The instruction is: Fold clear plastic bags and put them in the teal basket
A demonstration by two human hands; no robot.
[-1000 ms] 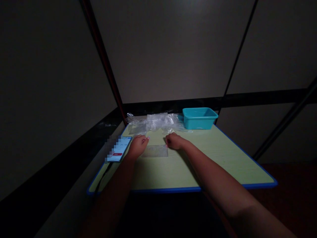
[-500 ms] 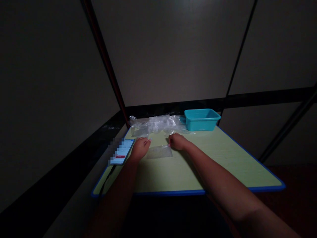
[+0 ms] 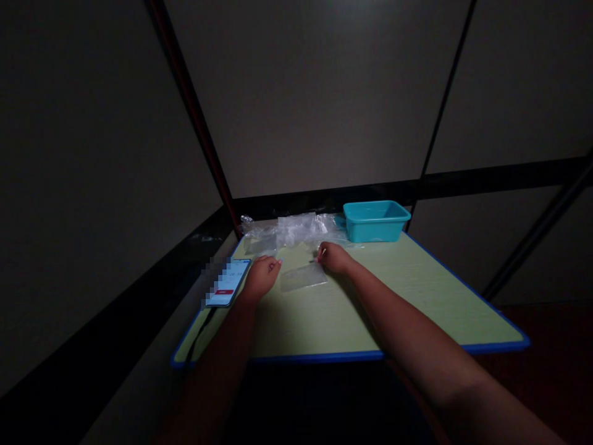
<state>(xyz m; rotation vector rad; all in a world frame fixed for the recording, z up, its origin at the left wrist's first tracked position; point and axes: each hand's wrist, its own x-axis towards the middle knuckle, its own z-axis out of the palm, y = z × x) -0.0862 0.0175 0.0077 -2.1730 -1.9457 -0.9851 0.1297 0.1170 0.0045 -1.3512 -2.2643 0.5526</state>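
A small clear plastic bag [image 3: 303, 277] lies on the table between my two hands. My right hand [image 3: 334, 257] is closed in a pinch at the bag's upper right corner. At the bag's left side, my left hand [image 3: 262, 277] is closed with thumb and fingertips together. What is between those left fingertips, if anything, is too small to make out. Behind both hands spreads a pile of crumpled clear plastic bags [image 3: 296, 230].
A turquoise plastic basket [image 3: 375, 230] stands at the table's back right. At the left edge lies a phone [image 3: 230, 284] with a lit screen and a dark cable. The table [image 3: 393, 309] has a blue rim, and dark walls close it in behind and at left.
The small bag has shifted and turned slightly to the right, along with my right hand, which rose a little. My left hand has barely moved.
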